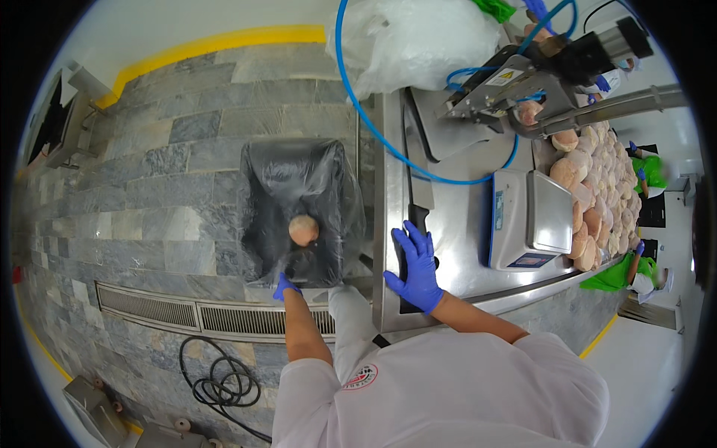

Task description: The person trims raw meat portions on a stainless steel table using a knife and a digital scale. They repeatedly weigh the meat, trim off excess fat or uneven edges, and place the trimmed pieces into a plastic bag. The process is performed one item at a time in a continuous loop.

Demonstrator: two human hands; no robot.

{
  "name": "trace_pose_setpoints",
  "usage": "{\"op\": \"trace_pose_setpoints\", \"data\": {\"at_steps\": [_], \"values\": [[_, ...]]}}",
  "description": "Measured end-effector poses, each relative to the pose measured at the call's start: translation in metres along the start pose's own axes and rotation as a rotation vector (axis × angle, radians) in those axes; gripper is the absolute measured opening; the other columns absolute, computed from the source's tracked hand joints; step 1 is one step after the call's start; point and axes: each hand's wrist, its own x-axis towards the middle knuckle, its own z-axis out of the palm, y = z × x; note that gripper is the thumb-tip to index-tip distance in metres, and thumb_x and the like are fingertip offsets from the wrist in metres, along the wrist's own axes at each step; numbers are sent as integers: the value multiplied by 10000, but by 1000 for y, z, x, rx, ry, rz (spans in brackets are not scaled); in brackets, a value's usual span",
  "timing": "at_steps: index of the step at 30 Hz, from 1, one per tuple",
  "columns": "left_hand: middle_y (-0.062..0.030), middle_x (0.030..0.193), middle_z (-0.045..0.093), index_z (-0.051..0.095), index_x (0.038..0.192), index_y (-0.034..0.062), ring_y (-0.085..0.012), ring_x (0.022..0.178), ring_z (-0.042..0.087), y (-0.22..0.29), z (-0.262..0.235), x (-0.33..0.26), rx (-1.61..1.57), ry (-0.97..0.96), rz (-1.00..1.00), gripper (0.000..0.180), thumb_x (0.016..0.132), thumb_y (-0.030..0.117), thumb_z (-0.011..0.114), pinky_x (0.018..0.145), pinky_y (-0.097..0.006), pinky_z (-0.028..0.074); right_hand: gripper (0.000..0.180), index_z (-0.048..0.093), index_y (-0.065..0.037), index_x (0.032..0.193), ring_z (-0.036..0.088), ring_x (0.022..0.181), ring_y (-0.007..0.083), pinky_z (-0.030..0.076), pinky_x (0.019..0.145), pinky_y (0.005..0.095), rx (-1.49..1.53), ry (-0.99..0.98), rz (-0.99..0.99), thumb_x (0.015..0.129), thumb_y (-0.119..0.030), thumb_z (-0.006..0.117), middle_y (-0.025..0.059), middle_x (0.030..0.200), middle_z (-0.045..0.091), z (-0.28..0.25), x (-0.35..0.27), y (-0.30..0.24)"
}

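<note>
On the floor to the left stands a black crate (250,216) lined with clear plastic film. One round, pinkish piece (303,230), like raw meat, lies inside it. My left hand (284,287), in a blue glove, is closed on the crate's near rim; part of the fingers is hidden. My right hand (418,272), also gloved in blue, rests with spread fingers at the left edge of the steel table (385,299). A dark, flat item (407,307) shows partly under it. Just beyond its fingertips is a black-handled knife (420,196), blade pointing away.
A scale (549,216) stands on the table, with a large heap of meat pieces (590,175) behind it. A clipping machine (500,89) with a looping blue hose (351,82) is farther back. Co-workers (631,272) stand right. A black hose (216,381) lies coiled near a floor drain (149,308).
</note>
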Motion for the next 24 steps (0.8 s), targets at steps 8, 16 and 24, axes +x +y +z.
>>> {"op": "trace_pose_setpoints", "data": {"at_steps": [8, 16, 24], "values": [[-106, 1237, 607, 501, 1347, 205, -306, 1063, 601, -10, 31, 145, -140, -770, 222, 451, 900, 148, 494, 846, -534, 500, 851, 374, -111, 1464, 363, 1315, 420, 189, 1113, 619, -19, -43, -34, 736, -388, 718, 221, 1472, 339, 5, 8, 0], [-105, 1147, 632, 539, 1267, 170, -298, 906, 634, 11, 74, 108, -152, -694, 356, 416, 855, 121, 565, 790, -489, 518, 856, 382, -98, 1459, 353, 1316, 422, 202, 1108, 625, -34, -22, -35, 730, -387, 725, 222, 1452, 351, 1, 8, -2], [-114, 1177, 657, 565, 1272, 90, -291, 1137, 596, -22, -18, 4, 2, -525, 328, 674, 770, 511, 728, 1004, -498, 419, 820, 281, -92, 1509, 250, 1413, 419, 171, 1140, 614, 87, -18, -15, 851, -400, 662, 236, 1542, 216, -52, -24, 14]]}}
